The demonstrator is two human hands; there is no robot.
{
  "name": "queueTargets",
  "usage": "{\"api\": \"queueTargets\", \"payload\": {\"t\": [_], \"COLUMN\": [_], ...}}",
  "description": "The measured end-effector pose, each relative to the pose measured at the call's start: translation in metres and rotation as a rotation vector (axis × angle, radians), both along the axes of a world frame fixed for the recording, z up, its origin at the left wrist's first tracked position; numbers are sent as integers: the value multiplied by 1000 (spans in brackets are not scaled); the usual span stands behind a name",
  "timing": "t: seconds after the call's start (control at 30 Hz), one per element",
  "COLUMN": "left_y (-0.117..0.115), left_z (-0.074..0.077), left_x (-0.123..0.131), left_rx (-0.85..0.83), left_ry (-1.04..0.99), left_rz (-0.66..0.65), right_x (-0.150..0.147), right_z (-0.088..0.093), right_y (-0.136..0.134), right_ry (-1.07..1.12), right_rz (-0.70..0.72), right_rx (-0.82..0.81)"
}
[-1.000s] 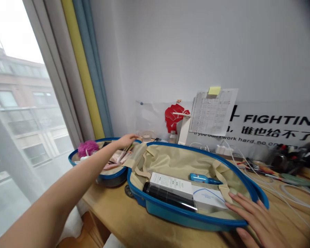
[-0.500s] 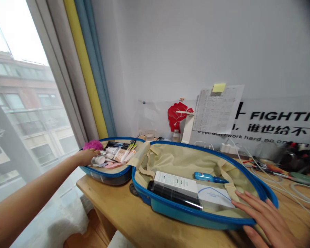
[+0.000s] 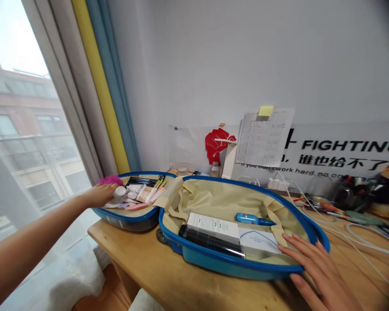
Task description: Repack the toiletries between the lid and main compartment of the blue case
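An open blue suitcase (image 3: 233, 273) with beige lining lies on a wooden desk. At its left half, my left hand (image 3: 100, 195) has its fingers closed around a white bottle (image 3: 119, 191), partly hidden by the hand. A pink bath pouf (image 3: 110, 179) sits just behind those fingers. My right hand (image 3: 317, 270) rests with fingers spread over the right rim, fingertips near a white box (image 3: 258, 241). Beside that box lie a black cylinder (image 3: 210, 242), another white box (image 3: 214, 226) and a blue bottle (image 3: 251, 219).
White tubes, a pack of cotton swabs (image 3: 145, 194) and toothbrushes (image 3: 160, 181) lie in the left half. White cables (image 3: 353, 235) and pens clutter the desk's right side. Papers (image 3: 264, 136) hang on the wall behind. Curtains (image 3: 106, 86) and a window stand at left.
My left hand has shifted slightly left, and the white bottle at its fingers sits a little higher. My right hand stays on the rim. The view has turned slightly right.
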State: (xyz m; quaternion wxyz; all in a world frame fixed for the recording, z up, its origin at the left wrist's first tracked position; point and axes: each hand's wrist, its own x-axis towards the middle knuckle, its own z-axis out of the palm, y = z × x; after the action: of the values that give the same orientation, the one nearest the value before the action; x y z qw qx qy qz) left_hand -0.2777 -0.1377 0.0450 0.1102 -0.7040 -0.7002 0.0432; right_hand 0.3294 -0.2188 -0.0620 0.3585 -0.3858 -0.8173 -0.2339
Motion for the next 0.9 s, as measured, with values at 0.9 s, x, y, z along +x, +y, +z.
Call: {"api": "queueTargets", "payload": {"t": [0.9], "left_y": [88], "left_z": [-27], "left_x": [300], "left_rx": [-417], "left_ry": [-270], "left_rz": [-594], "right_x": [7], "right_z": [0], "right_y": [-1], "right_ry": [-73], "right_rz": [-37], "right_rx": [10]}}
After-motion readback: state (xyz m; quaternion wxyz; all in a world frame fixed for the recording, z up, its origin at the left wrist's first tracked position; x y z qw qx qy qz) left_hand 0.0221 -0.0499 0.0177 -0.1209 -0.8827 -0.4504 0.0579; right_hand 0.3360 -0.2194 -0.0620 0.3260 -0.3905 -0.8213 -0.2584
